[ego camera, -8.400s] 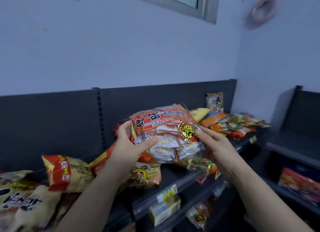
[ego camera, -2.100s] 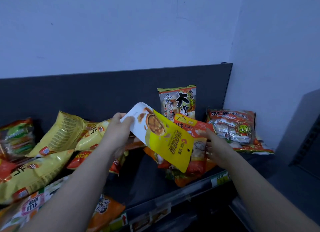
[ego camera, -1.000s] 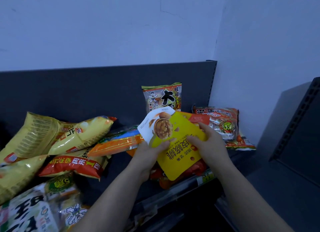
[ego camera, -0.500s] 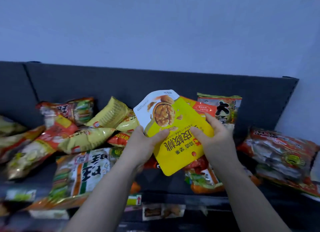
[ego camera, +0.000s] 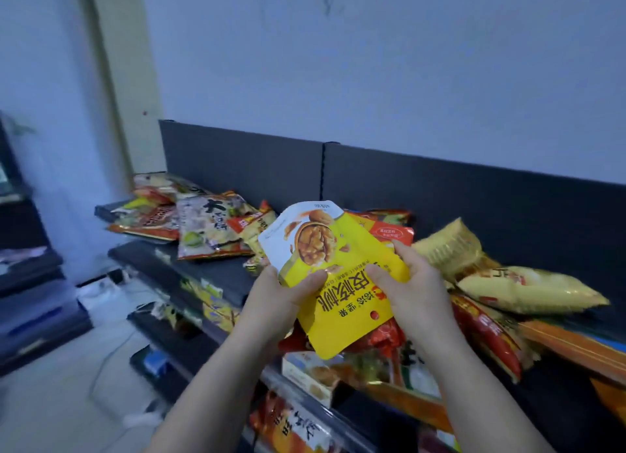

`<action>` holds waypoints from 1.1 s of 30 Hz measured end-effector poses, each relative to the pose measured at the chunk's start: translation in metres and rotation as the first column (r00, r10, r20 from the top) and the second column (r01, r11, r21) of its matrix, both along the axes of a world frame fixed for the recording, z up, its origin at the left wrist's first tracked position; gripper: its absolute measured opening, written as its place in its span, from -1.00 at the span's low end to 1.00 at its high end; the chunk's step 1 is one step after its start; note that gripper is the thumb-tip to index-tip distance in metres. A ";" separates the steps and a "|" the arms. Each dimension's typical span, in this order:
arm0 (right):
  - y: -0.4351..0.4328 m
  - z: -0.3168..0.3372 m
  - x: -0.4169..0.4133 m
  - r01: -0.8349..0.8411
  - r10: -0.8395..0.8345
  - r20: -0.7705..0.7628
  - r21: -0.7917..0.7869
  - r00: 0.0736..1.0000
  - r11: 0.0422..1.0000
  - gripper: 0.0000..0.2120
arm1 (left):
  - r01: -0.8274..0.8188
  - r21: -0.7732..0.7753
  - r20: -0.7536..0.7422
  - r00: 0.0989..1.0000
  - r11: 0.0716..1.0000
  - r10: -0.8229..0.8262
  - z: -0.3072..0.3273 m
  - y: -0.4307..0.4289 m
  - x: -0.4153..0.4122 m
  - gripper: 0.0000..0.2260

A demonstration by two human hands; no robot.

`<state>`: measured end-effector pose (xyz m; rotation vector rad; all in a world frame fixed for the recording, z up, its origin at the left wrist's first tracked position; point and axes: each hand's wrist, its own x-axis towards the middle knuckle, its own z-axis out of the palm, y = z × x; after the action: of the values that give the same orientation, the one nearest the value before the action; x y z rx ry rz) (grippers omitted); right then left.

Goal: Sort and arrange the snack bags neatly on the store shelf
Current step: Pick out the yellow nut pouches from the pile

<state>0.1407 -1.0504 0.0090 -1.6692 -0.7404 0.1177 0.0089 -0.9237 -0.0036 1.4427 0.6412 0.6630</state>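
I hold a yellow-and-white walnut snack bag (ego camera: 342, 269) upside down in front of me, above the dark top shelf (ego camera: 216, 273). My left hand (ego camera: 281, 300) grips its left edge, thumb across the front. My right hand (ego camera: 410, 290) grips its right edge, thumb on the front, and also holds an orange-red bag (ego camera: 389, 230) behind the yellow one. Loose snack bags lie in a heap along the shelf: a grey-white bag with black characters (ego camera: 210, 230) at the left, yellow bags (ego camera: 528, 290) at the right.
A dark back panel (ego camera: 440, 188) runs behind the shelf. Lower shelves (ego camera: 189, 320) with price tags and more packs step out below. A red bag (ego camera: 484, 330) lies at the right. Pale floor with cables (ego camera: 101, 351) opens to the left, beside another dark rack (ego camera: 30, 283).
My view has swung left along the shelf, bringing its left end and the floor into sight. Both hands keep the same hold on the yellow bag.
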 end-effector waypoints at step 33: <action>0.636 0.015 -0.032 -0.361 0.360 -0.034 -0.057 0.932 0.931 -0.78 | -0.409 0.116 -0.038 0.909 0.905 0.416 0.031 0.572 -0.069 -0.78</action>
<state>0.1085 -0.4143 0.0238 -1.5713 -1.0300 0.4227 -0.0602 -0.3513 0.0276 1.4396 0.9892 0.9985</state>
